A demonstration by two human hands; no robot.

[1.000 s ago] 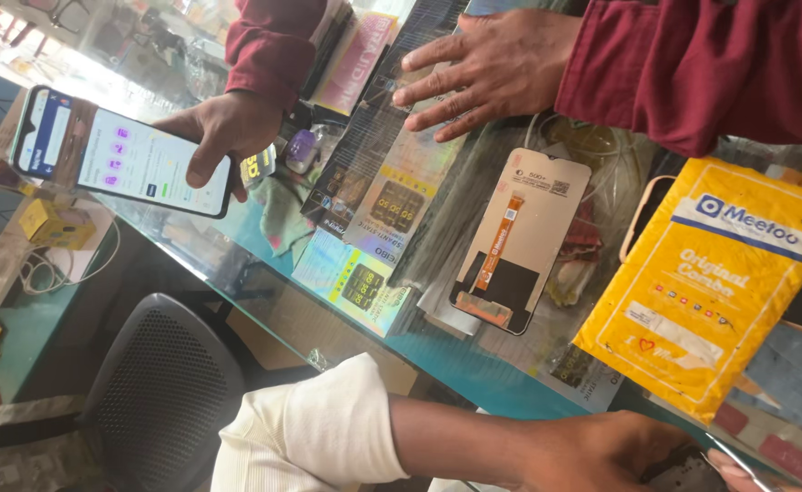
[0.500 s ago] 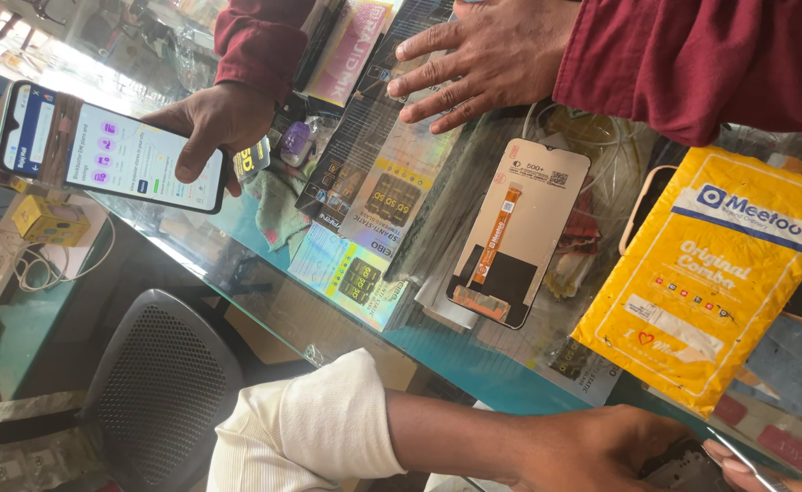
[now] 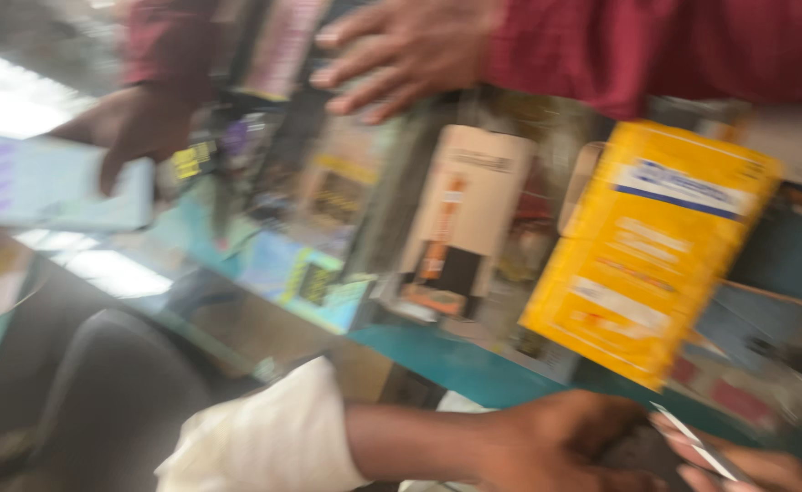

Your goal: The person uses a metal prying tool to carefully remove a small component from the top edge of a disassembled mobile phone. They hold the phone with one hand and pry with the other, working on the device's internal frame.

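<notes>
The picture is heavily blurred. My left hand (image 3: 556,446), on an arm with a rolled white sleeve, sits at the bottom edge, closed around a dark flat item (image 3: 633,448). Only the fingertips of my right hand (image 3: 747,469) show at the bottom right corner. They touch a thin pale edge of that item. Just beyond my hands, a yellow padded package (image 3: 647,246) lies on the glass counter (image 3: 456,364). A beige flat display part (image 3: 460,219) with an orange ribbon lies to its left.
A person in dark red sleeves stands across the counter. One of their hands (image 3: 401,55) lies flat on the glass and the other hand (image 3: 137,128) holds a lit phone (image 3: 46,182). Coloured packets show under the glass. A dark office chair (image 3: 118,401) stands at lower left.
The view has swung and gone blurry. The other person's phone now sits further left in the picture. My hands stay at the bottom edge.
</notes>
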